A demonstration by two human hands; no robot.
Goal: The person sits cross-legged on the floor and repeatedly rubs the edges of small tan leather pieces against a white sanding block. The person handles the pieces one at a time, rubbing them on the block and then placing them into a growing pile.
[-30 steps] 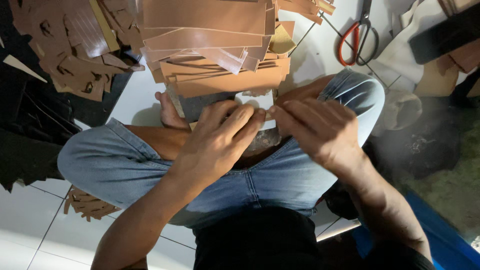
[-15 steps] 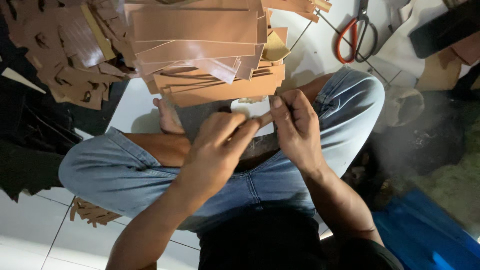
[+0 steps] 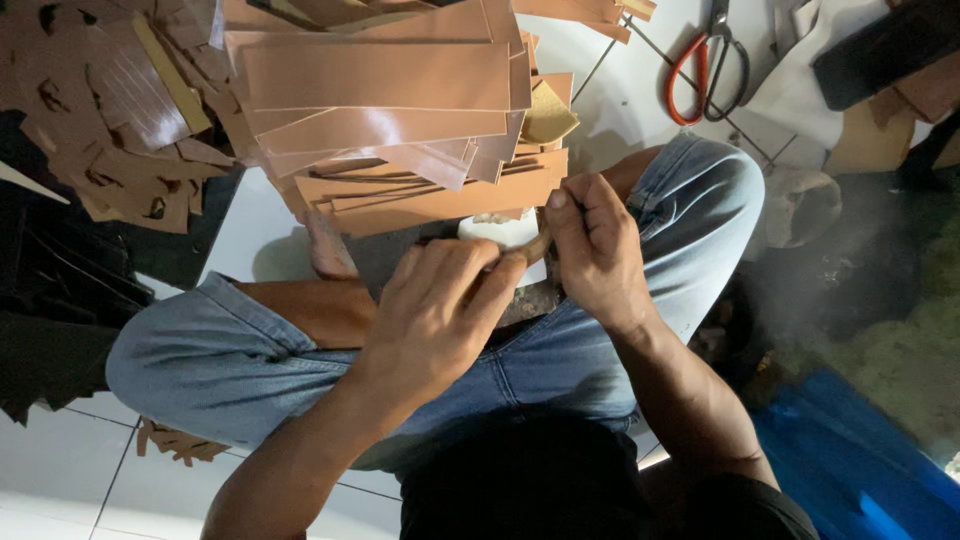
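Observation:
I sit cross-legged in blue jeans on a white tiled floor. My left hand (image 3: 435, 315) and my right hand (image 3: 592, 248) meet over my lap, fingers pinched together on a small brown strip (image 3: 535, 247) that lies over a white piece (image 3: 500, 230) on a dark board. The strip is mostly hidden by my fingers. Just beyond my hands rises a pile of long brown leather-like strips (image 3: 400, 120), stacked flat.
Red-handled scissors (image 3: 708, 62) lie on the floor at the far right. A heap of brown offcuts (image 3: 110, 110) sits at the far left, over black sheets (image 3: 60, 300). A blue object (image 3: 860, 470) lies at the lower right. More scraps (image 3: 175, 440) rest by my left knee.
My right hand has drawn in from lying flat to a pinch at my left fingertips. The view has shifted slightly; the strip pile now sits nearer my hands.

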